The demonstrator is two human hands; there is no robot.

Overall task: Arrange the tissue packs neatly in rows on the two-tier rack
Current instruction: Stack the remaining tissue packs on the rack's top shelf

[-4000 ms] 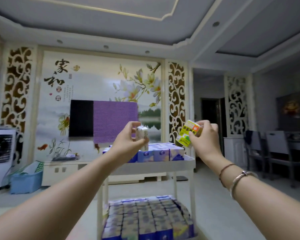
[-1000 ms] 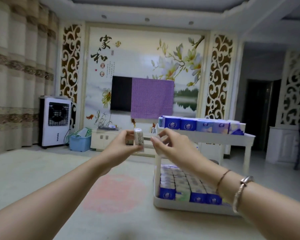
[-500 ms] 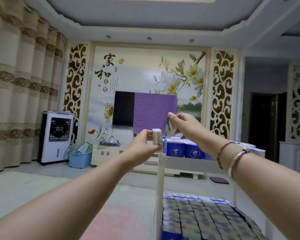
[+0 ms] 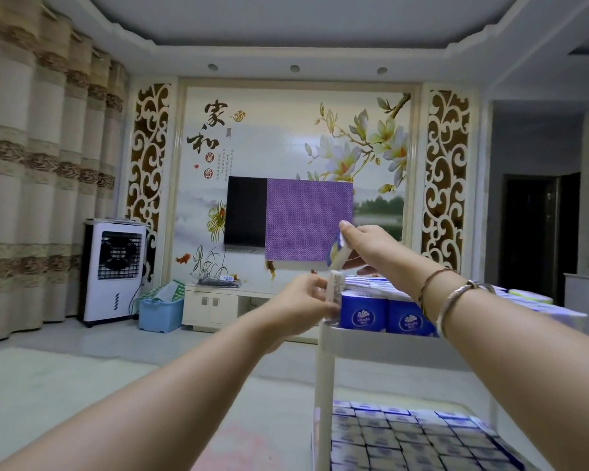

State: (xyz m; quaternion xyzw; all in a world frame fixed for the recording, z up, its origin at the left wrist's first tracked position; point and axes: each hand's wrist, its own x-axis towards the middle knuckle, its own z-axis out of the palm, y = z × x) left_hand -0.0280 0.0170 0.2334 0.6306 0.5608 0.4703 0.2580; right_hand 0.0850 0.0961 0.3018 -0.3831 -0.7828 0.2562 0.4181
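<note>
A white two-tier rack [image 4: 381, 346] stands at the right. Its top tier carries a row of blue tissue packs [image 4: 385, 314]; its lower tier is filled with rows of blue packs [image 4: 419, 436]. My left hand [image 4: 306, 300] grips a small pale tissue pack [image 4: 335, 288], held upright at the top tier's left end and touching the first blue pack. My right hand [image 4: 368, 246] pinches a blue-and-white tissue pack [image 4: 337, 254], tilted, just above the left-hand pack and the top row.
A TV half covered by a purple cloth [image 4: 308, 220] hangs on the far wall over a low white cabinet [image 4: 228, 305]. A white air cooler [image 4: 114, 271] and a blue basket [image 4: 160, 312] stand at the left by the curtains. Open floor lies left of the rack.
The view has come closer to the rack. My left hand has brought its pale pack against the top tier's left end. My right hand holds its pack just above it.
</note>
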